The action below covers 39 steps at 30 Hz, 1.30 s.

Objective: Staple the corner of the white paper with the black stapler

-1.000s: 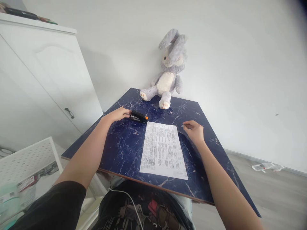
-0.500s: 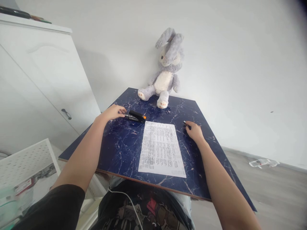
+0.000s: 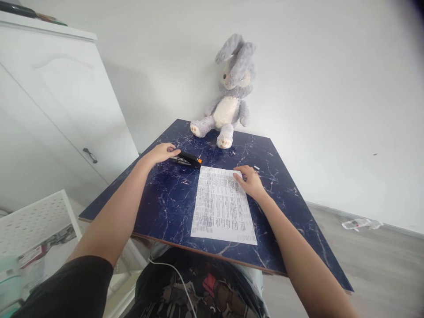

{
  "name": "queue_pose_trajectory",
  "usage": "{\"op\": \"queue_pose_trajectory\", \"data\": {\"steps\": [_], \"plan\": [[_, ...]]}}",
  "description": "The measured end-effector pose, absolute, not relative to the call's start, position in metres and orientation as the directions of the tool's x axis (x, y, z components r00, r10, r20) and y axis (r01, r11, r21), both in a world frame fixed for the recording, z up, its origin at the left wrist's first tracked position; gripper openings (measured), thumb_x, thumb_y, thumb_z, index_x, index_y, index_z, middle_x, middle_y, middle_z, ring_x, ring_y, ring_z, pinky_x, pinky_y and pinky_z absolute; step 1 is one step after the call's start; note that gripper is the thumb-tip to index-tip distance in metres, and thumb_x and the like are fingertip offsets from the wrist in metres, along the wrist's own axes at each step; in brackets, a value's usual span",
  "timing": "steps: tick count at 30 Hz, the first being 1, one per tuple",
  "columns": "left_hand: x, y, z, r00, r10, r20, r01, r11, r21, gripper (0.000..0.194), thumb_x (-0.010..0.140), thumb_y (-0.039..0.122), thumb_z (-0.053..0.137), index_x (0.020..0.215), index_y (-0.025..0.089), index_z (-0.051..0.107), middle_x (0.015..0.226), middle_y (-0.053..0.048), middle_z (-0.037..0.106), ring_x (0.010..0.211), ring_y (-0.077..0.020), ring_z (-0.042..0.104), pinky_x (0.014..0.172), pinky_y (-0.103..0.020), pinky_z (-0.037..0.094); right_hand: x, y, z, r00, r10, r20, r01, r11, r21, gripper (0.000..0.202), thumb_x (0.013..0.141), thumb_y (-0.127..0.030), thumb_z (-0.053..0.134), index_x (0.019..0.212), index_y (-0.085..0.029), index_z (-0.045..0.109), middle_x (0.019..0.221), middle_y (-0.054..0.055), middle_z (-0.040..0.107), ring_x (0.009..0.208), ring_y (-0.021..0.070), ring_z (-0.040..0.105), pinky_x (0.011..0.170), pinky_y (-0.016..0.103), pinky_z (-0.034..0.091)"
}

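Near the left side of the blue marbled table, my left hand (image 3: 168,152) is closed on the rear end of a black stapler (image 3: 191,160) with an orange tip. The stapler lies just beyond the top left corner of a printed sheet of paper (image 3: 221,207). My right hand (image 3: 249,179) rests over the sheet's top right corner, thumb and fingers apart, the thumb over the paper. A small pale strip (image 3: 256,168), too small to name, lies on the table just past the right hand's knuckles.
A grey plush rabbit (image 3: 228,101) sits at the back of the table (image 3: 165,198) against the wall. A white cabinet (image 3: 62,88) and a white perforated rack (image 3: 43,221) stand on the left. Clear plastic packaging (image 3: 361,224) lies on the floor at right.
My right hand has moved left from the bare table to the paper's corner, and the small strip now lies uncovered. My left hand has shifted slightly right onto the stapler's top arm.
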<state>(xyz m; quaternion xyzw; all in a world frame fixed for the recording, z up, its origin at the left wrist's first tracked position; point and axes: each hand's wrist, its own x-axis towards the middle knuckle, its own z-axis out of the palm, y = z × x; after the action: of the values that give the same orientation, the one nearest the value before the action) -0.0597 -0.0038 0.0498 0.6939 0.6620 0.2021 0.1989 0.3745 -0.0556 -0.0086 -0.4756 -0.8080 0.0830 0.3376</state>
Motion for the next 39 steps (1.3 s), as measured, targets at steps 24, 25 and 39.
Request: {"op": "queue_pose_trajectory", "data": {"steps": [24,25,39], "plan": [[0.001,-0.023,0.045,-0.368,0.928,0.055,0.770,0.271,0.578,0.071,0.084,0.068,0.069,0.124,0.010,0.062,0.132,-0.027,0.065,0.127,-0.0446,0.061,0.099,-0.048,0.052,0.344,-0.075,-0.007,-0.485,0.825,0.290,0.773,0.560,-0.299,0.029,0.101,-0.042,0.057,0.123,-0.025,0.067,0.128,0.012,0.063,0.116,0.0347,0.057,0.098,0.057,0.046],[0.002,-0.024,0.046,-0.366,0.928,0.072,0.773,0.260,0.579,0.069,0.085,0.069,0.067,0.124,0.012,0.062,0.134,-0.026,0.064,0.127,-0.0435,0.061,0.100,-0.049,0.051,0.343,-0.074,-0.006,-0.480,0.824,0.300,0.770,0.560,-0.304,0.029,0.101,-0.041,0.058,0.123,-0.025,0.067,0.127,0.012,0.063,0.116,0.0348,0.057,0.099,0.057,0.047],[0.008,-0.034,0.054,-0.454,0.880,0.143,0.715,0.264,0.647,0.060,0.091,0.066,0.061,0.128,0.020,0.055,0.142,-0.025,0.046,0.120,-0.0440,0.063,0.103,-0.055,0.048,0.209,0.000,0.013,-0.657,0.693,0.297,0.539,0.707,-0.458,0.051,0.093,-0.014,0.066,0.142,-0.009,0.051,0.135,0.019,0.063,0.122,0.0297,0.063,0.109,0.043,0.047]]}}
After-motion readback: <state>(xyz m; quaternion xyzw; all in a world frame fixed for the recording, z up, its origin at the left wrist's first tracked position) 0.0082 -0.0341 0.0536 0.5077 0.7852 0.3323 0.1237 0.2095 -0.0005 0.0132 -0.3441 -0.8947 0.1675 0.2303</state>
